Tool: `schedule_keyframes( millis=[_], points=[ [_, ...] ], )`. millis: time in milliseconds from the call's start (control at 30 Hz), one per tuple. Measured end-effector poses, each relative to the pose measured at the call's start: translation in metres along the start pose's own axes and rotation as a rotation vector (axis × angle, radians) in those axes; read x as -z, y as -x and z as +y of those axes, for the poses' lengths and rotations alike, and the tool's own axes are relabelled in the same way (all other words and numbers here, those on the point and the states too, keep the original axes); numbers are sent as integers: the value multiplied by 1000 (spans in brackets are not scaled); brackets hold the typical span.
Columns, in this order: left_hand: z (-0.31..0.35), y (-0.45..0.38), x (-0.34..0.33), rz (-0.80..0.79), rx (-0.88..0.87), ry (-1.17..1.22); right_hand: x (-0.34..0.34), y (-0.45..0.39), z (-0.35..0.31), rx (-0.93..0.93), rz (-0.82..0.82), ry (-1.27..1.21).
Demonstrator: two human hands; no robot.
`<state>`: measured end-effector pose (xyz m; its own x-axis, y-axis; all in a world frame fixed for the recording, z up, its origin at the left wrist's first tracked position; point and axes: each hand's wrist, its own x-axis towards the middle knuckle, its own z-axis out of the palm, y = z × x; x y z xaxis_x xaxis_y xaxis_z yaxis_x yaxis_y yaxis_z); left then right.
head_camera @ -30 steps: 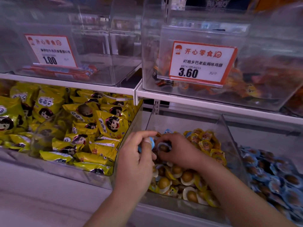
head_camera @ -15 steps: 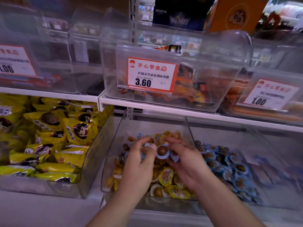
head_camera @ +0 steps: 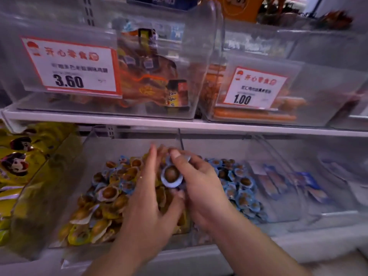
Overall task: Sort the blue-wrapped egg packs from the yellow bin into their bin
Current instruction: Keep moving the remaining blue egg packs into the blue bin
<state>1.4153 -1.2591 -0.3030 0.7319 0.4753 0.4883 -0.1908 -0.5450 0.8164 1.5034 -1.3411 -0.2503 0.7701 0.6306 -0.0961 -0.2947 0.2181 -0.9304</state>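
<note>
Both hands over the clear bin of mixed egg packs (head_camera: 85,156), lower shelf, ctr. R hand (head_camera: 201,188) pinches one blue-wrapped egg pack (head_camera: 171,176) betw thumb and fingers, held up above the pile; more blue wrap shows behind its fingers, count in hand can't tell. L hand (head_camera: 151,204) just beside it, fingers spread and fairly straight, thumb tip near the pack's lower edge; contact can't tell. Bin w/ blue packs (head_camera: 239,188) directly R of the mixed bin, a slanted clear divider (head_camera: 180,140) betw them, its top edge just behind the hands. Open room above both piles up to the white shelf edge (head_camera: 199,126). 2 price tags readable: "3.60" (head_camera: 69,65) upper L, "1.00" (head_camera: 253,88) upper R; Chinese text blurred. Yellow snack bags (head_camera: 18,160) far L, too many to count.
</note>
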Motion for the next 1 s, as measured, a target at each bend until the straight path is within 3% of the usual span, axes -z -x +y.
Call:
schedule_keyframes(
  millis=[167, 300, 367, 467, 533, 700, 833, 1000],
  points=[
    [-17, -1, 0, -53, 47, -189, 61, -12, -36, 142, 62, 183],
    [-24, -4, 1, -84, 74, -296, 116, -16, -38, 95, 154, 441],
    [-24, -2, -2, -104, 52, -364, 145, -17, -32, 85, 229, 765],
    [-21, -1, -4, -131, 31, -425, 175, -10, -30, -33, 112, 1135],
    [-19, 0, -4, -128, 34, -419, 182, -6, -31, -57, 74, 1126],
    [-15, 0, 13, -79, 17, -376, 166, -10, -35, 284, 371, 986],
    [-14, 2, 58, 61, -20, -418, 121, -12, -27, 426, 276, 882],
    [-15, 14, 122, 240, 5, -597, 42, -18, -2, 574, 48, 939]
  ],
)
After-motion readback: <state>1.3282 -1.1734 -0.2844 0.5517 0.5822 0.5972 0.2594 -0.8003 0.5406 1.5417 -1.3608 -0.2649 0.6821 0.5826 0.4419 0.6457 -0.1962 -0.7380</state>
